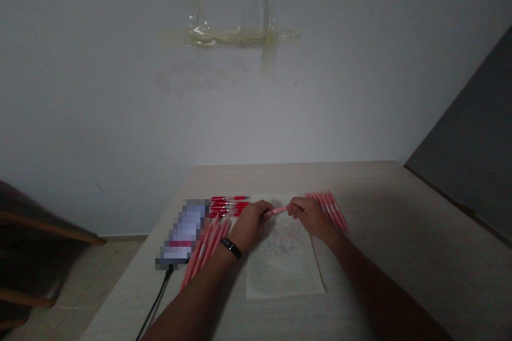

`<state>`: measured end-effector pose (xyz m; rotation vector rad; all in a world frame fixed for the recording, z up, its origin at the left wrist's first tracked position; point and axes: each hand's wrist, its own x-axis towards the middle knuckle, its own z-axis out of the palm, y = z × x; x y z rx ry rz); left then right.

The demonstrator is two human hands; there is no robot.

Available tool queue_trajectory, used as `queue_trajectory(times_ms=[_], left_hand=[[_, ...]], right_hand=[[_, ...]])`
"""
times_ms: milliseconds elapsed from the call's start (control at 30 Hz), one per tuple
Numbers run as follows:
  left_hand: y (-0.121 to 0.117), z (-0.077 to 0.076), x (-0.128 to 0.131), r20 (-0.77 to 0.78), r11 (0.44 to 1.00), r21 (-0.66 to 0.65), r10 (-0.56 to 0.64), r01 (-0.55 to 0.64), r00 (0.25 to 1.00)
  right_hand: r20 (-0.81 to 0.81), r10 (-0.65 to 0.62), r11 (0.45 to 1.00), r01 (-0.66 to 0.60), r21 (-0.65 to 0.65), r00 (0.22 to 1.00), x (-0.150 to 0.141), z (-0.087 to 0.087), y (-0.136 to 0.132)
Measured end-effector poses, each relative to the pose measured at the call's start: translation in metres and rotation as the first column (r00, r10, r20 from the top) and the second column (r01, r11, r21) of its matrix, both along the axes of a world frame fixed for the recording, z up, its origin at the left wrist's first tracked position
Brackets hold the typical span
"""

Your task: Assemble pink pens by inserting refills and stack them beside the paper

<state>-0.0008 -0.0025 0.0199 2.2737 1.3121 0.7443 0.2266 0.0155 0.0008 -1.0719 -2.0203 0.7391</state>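
Between my two hands a pink pen (pixel 280 210) is held level above a sheet of paper (pixel 286 277) marked with red and dark scribbles. My left hand (pixel 254 221) pinches its left end, and my right hand (pixel 310 216) closes round its right end. Just left of my left hand lie several red pens with clear barrels (pixel 229 205). Nearer to me, a bundle of pink pens (pixel 208 245) is partly hidden by my left forearm. Beside my right hand lies a row of pink pens (pixel 332 208), partly covered by that hand.
A phone-like device (pixel 184 232), blurred out, lies at the table's left side with a black cable (pixel 158 298) running towards me. The pale table (pixel 380 186) meets a wall (pixel 340 90) with old tape (pixel 236 38). Wooden furniture (pixel 52 218) stands at the left.
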Motion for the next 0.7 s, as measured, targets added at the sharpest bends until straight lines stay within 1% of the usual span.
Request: queue_trajectory(times_ms=[300,500,700], left_hand=[[-0.0022,0.0056,0.0005,0.031,1.000,-0.025,0.001,0.000,1.000],[-0.0030,0.0067,0.0015,0.056,0.997,-0.072,-0.024,0.029,0.998],[0.0003,-0.0009,0.0020,0.043,0.997,-0.023,0.075,-0.074,0.996]], right_hand=[[0.000,0.008,1.000,-0.008,0.015,1.000,0.0008,0.0030,-0.0017],[0.048,0.001,0.995,-0.006,0.095,0.999,0.0019,0.0080,-0.0023],[0.028,0.004,0.999,-0.005,0.046,1.000,0.0047,0.0033,0.0022]])
